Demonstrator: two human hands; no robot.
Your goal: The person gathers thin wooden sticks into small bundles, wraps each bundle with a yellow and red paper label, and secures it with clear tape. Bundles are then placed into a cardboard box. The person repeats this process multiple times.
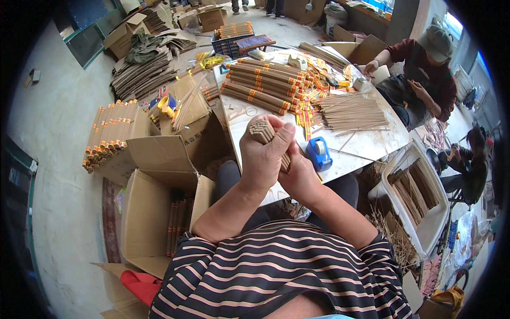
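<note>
My left hand [260, 162] is wrapped round a bundle of thin brown incense sticks [261, 131], whose evenly packed ends face up. Just below, my right hand [302, 178] closes round the lower part of the same bundle, its thumb near the left one. Both hands are above the near edge of the white table [366, 143]. A blue tape dispenser [319, 153] stands right beside my right hand. Loose incense sticks [353, 111] lie spread behind it. Farther back are stacked bundles with red-and-yellow bands [265, 80] and loose red-and-yellow paper strips [305, 122].
An open carton [139, 223] with banded bundles inside stands at my left, and more bundles [112, 127] are stacked beyond it. At my right is a white bin [378, 195] holding brown sticks. Another person [425, 74] sits at the table's far right; one more is farther right.
</note>
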